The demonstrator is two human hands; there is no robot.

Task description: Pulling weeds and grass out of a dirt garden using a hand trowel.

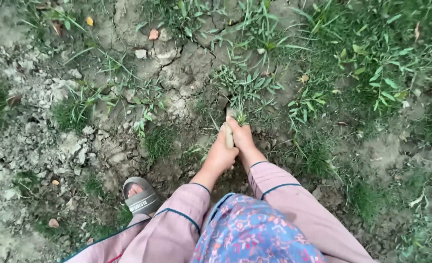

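**Both hands on one handle at the grass tuft**

Right now, both of your hands are wrapped around a pale wooden handle (229, 137), and its far end meets the ground at a small grass tuft (238, 116). Your left hand (220, 157) is clamped on the near part of the handle, fingers curled tight. Your right hand (241, 136) is closed over the handle just beyond it, nearer the tuft, so the right hand is the closer of the two to the plant. The hands touch each other along the handle.

The handle's long axis runs away from you, from your lap toward the tuft, tilted only slightly off straight ahead. Its working end points into the cracked soil (186, 68) at the tuft's base; that end is hidden by your right hand and the blades of grass, so you cannot tell what kind of head it carries or how deep it sits.

Seen from the tuft, your hands lie just on the near side, touching its lowest blades. Your pink sleeves (279, 187) lead back from there. A grey sandal (140, 197) on your foot sits well to the left of the tuft and closer to you. Thicker green grass (371, 63) spreads to the tuft's right, and pale crumbled rubble (36, 131) lies far to its left.
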